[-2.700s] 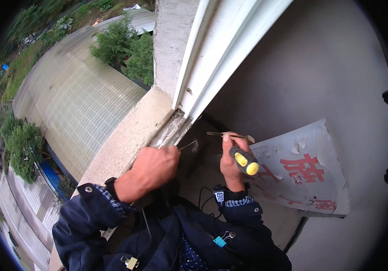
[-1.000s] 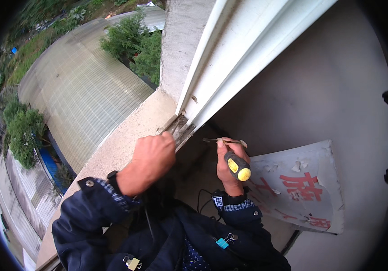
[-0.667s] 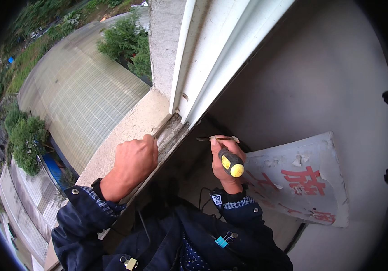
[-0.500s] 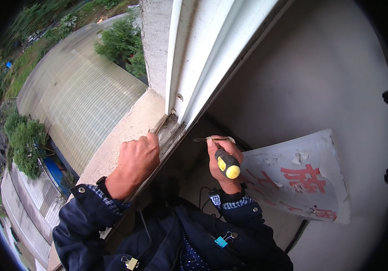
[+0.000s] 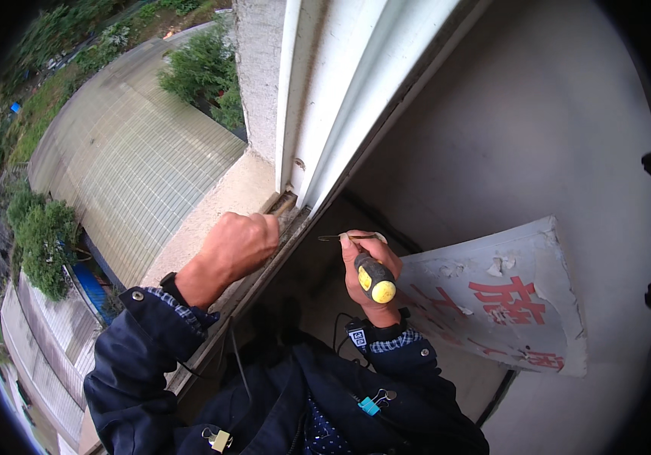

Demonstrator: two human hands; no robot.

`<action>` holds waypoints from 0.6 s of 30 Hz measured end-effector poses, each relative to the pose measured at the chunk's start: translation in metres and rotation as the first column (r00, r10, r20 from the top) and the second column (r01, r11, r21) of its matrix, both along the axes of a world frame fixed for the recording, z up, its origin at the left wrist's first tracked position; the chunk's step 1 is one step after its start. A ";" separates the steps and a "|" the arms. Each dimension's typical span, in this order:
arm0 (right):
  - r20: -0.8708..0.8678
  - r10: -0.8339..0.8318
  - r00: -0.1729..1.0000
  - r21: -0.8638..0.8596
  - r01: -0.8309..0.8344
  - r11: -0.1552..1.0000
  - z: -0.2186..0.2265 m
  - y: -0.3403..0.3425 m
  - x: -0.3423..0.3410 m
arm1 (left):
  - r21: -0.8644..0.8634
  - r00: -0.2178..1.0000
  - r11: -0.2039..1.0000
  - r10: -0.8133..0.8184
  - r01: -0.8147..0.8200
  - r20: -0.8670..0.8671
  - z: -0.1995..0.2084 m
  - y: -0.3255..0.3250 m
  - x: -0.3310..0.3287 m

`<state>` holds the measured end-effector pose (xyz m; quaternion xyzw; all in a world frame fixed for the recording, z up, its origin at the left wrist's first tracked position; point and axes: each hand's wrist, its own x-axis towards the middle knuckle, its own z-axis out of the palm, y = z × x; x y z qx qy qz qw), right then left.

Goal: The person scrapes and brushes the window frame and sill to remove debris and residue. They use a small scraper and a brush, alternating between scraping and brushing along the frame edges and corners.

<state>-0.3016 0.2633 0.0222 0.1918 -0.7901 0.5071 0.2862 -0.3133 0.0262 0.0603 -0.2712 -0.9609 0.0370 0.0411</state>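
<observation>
Since the frame half a second ago, the left hand is shifting along the window track toward the foot of the white frame. Its fingers are curling closed; what they are gripping, if anything, I cannot tell. The right hand is gripping a yellow-and-black screwdriver, handle toward the camera, and pinching a thin brass-coloured piece near the track's inner side. Sharing one grip, either could be slipping loose; a sudden jerk could be scraping the left knuckles on the frame.
</observation>
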 end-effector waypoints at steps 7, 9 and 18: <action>-0.014 -0.002 1.000 0.013 0.002 1.000 0.003 -0.008 0.004 | 0.050 0.998 0.998 -0.034 0.036 -0.054 -0.007 -0.009 0.004; -0.018 -0.010 1.000 0.017 0.011 1.000 0.004 -0.008 0.005 | 0.075 1.000 0.997 0.022 -0.022 0.008 -0.004 -0.012 0.008; -0.014 -0.036 0.999 -0.007 0.036 0.999 0.004 -0.005 0.013 | 0.044 0.982 0.983 0.181 -0.179 -0.048 0.003 -0.007 0.016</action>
